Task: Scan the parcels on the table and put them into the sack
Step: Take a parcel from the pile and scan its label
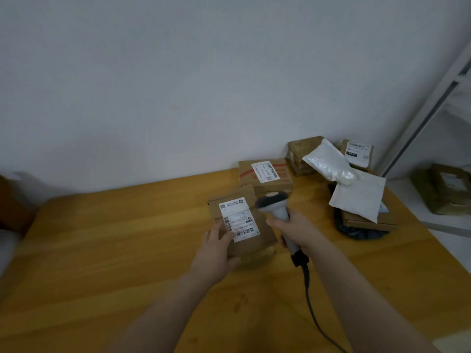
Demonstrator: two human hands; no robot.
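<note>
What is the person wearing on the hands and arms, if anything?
Nothing visible. The left hand and right hand are without gloves, and no ring, watch or bracelet shows. Both forearms are bare to the picture's edge; no sleeve is in view.

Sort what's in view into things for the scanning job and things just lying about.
Job: parcel in left hand; scanner in right hand; red-print box, pouch and mailer waiting on the table.
Lying about: ledge box off the table at right; blurred brown thing at far left.
</note>
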